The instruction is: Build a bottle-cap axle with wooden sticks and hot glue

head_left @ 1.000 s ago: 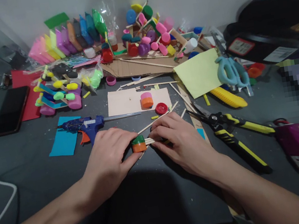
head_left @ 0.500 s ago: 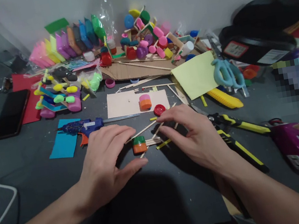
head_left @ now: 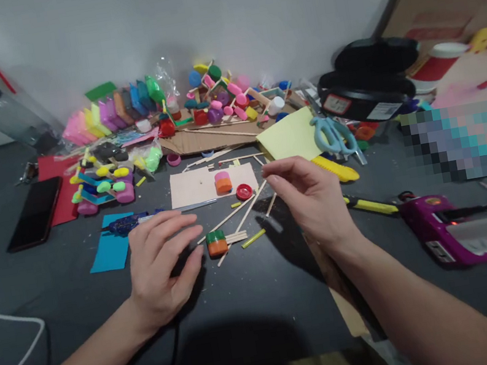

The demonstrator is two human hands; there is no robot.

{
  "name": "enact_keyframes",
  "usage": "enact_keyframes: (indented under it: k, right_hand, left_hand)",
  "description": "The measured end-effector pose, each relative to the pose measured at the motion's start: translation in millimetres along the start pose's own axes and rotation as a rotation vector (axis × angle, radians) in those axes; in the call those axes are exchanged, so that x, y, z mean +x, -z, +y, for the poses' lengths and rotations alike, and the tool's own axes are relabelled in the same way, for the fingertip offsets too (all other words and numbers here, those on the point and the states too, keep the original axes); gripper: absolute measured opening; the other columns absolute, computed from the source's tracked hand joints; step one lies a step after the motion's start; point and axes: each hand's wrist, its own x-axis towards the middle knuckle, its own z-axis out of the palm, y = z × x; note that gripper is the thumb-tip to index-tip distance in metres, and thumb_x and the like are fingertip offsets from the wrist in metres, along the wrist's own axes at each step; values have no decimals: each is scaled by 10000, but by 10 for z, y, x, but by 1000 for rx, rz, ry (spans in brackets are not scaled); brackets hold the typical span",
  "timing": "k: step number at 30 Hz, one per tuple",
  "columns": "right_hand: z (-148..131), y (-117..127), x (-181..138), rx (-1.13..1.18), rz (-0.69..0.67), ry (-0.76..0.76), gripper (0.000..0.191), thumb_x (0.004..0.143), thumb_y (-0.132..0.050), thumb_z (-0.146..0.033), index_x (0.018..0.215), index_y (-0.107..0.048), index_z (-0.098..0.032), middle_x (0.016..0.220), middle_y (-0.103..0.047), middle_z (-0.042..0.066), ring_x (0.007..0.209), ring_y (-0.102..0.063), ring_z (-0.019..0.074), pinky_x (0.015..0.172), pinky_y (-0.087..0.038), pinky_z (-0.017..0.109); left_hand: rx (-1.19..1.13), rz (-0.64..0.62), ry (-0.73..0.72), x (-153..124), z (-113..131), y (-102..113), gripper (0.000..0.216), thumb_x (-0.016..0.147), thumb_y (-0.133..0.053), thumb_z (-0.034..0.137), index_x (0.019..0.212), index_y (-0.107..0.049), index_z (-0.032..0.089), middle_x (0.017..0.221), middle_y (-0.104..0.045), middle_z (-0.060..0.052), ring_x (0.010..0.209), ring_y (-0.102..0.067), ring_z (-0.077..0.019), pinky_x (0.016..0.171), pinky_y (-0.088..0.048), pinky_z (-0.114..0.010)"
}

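Note:
My left hand (head_left: pixel 164 264) is open, thumb and fingers apart, just left of a green and orange pair of joined bottle caps (head_left: pixel 216 243). Several short wooden sticks (head_left: pixel 236 237) lie against the caps' right side. Longer thin sticks (head_left: pixel 244 216) lie slantwise behind and beneath them. My right hand (head_left: pixel 314 198) hovers right of these sticks, thumb and forefinger curved with a small gap and nothing visible between them. A yellow-green strip (head_left: pixel 253 239) lies between the hands. Farther back are a red cap (head_left: pixel 244 192) and a pink and orange cap pair (head_left: pixel 223 183).
A blue glue gun (head_left: pixel 124 225) lies beyond my left hand on blue paper (head_left: pixel 109 258). At left are a phone (head_left: pixel 34 214) and small craft models (head_left: pixel 104 187). To the right lie scissors (head_left: pixel 333 136) and a purple device (head_left: pixel 442 230). Clay packs (head_left: pixel 111 114) line the wall.
My hands have moved apart from the green and orange caps, leaving caps and sticks on the table. The camera view has tilted up and shifted right.

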Motion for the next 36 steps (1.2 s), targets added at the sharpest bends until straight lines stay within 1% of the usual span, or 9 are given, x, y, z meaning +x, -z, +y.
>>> enact_keyframes:
  k: [5, 10, 13, 16, 19, 21, 28, 32, 36]
  right_hand:
    - [18, 67, 73, 72, 90, 2, 65, 853, -656, -251, 892, -692, -214, 910, -738, 28, 853, -669, 190, 816, -538, 365]
    - [48, 86, 107, 94, 106, 14, 88, 850, -638, -270, 865, -692, -202, 844, -736, 26, 791, -665, 184, 755, -536, 351]
    - [85, 117, 145, 64, 123, 32, 112, 866, -611, -275, 883, -684, -192, 852, -732, 32, 797, -660, 179, 759, -531, 343]
    - [148, 163, 198, -11, 119, 44, 143, 898, -575, -272, 926, -677, -177, 864, -730, 38, 800, -661, 178, 754, -533, 338]
    - [231, 178, 230, -134, 48, 51, 129, 925, -580, -253, 922, -677, -167, 840, -718, 27, 762, -657, 168, 729, -542, 333]
    - [283, 154, 222, -238, -31, 63, 139, 946, -614, -281, 927, -675, -157, 859, -706, 20, 765, -660, 158, 739, -556, 340]
    - [306, -38, 94, -576, -269, 234, 270, 962, -636, -351, 1157, -652, -166, 1196, -668, 82, 1063, -654, 230, 921, -553, 463]
    - [292, -90, 66, -675, -313, 314, 258, 963, -635, -337, 1152, -655, -164, 1200, -668, 82, 1086, -649, 236, 939, -545, 474]
    - [307, -87, 76, -724, -295, 328, 219, 965, -631, -322, 1108, -665, -159, 1157, -681, 74, 1073, -653, 230, 939, -543, 470]
  left_hand:
    - [93, 130, -3, 24, -54, 27, 428, 842, -648, 104, 1223, -572, 283, 1175, -663, -90, 1178, -598, -313, 995, -470, -536]
    - [166, 160, -44, 106, -55, 69, 441, 835, -658, 99, 1241, -569, 246, 1186, -654, -120, 1204, -576, -324, 1011, -452, -533]
    - [191, 97, -60, 168, -25, 86, 398, 858, -652, 119, 1227, -561, 239, 1177, -672, -109, 1200, -581, -312, 1017, -447, -526]
    - [188, -39, -30, 226, -1, 80, 272, 905, -618, 177, 1175, -595, 208, 1139, -699, -107, 1174, -591, -300, 1004, -449, -502]
    - [167, -185, 12, 284, 13, 46, 190, 944, -586, 249, 1117, -633, 185, 1106, -713, -109, 1131, -604, -287, 964, -466, -468]
    - [160, -207, 27, 322, 15, 8, 178, 954, -580, 277, 1090, -645, 184, 1088, -720, -103, 1098, -618, -274, 932, -483, -444]
    - [177, 9, 64, 354, -53, -90, 194, 957, -546, 238, 1121, -644, 202, 1099, -717, -101, 1114, -624, -270, 985, -465, -482]
    - [169, 101, 30, 256, -116, -67, 234, 920, -577, 183, 1142, -642, 218, 1141, -712, -105, 1159, -610, -281, 1025, -440, -502]
    - [142, 74, 0, 180, -148, -37, 247, 922, -591, 184, 1165, -632, 197, 1168, -703, -124, 1192, -581, -286, 1050, -419, -505]
